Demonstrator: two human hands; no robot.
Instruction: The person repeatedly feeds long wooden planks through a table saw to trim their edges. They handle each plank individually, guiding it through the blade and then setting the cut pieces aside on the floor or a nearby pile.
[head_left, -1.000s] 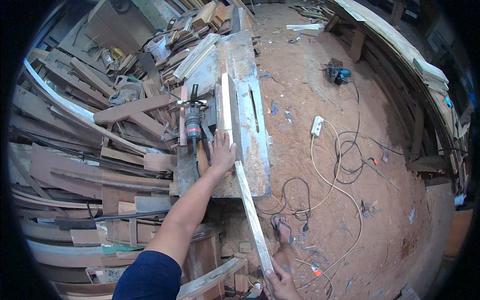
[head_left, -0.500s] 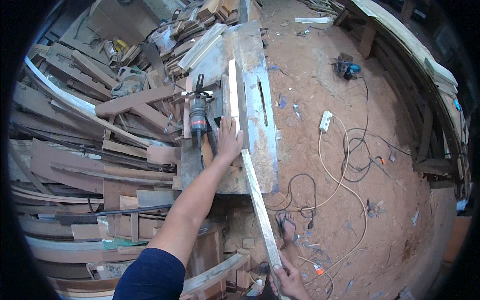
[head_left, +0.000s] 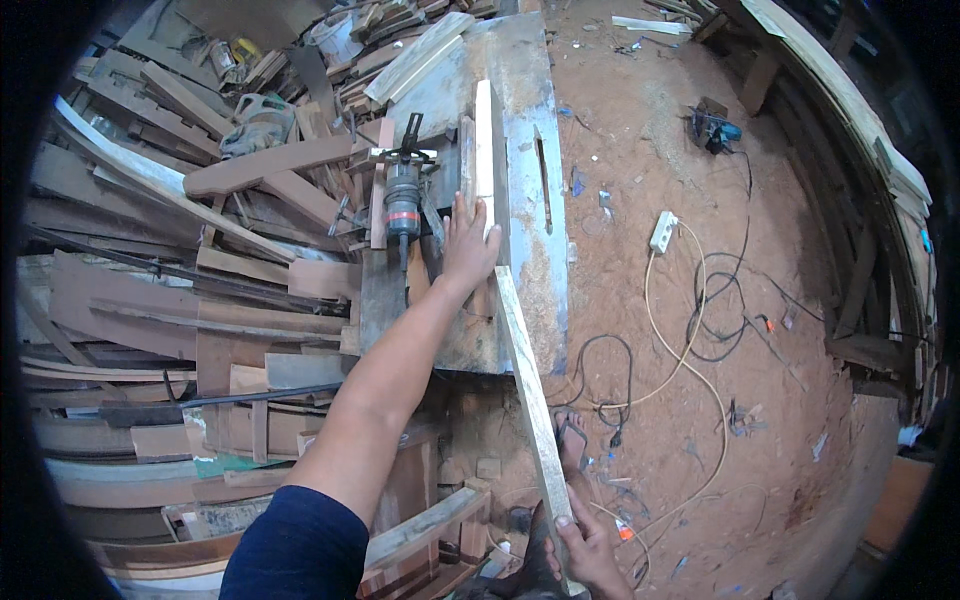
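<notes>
Basically, head view only. Batten [head_left: 530, 385]: long, thin, pale wood, running from the table [head_left: 538, 290] back toward the person. Far end sits over the tabletop just right of the left wrist; near end is off the table, in the right hand [head_left: 588, 555]. That hand is clamped on it, thumb on top, fingers wrapped around the right side. Left hand [head_left: 468, 245] lies flat, fingers slightly apart, on or against the near part of the pale strip [head_left: 485, 140]; exact contact under the palm is hidden.

Handling, my guess: batten is light and stiff, maybe a little whippy over its length, dry and rough, so not slippery; splinters likelier than breakage. Best hold is the near end, as now, or mid-length for balance. Pale strip looks light and stiff too; take it by its sides.

Edges: near table edge passes under the batten; right edge is well apart from the left hand. Rail [head_left: 501, 225] runs just right of the pale strip. Slot [head_left: 543, 190] is farther right; can't tell what's in it.

Room: left is tight, with the grey tool [head_left: 402, 200] near the left hand and the wood pile [head_left: 120, 310] beyond. More room right, but a cord [head_left: 650, 300] loops over the floor [head_left: 770, 430], and a foot [head_left: 572, 442] is just beside the batten.
</notes>
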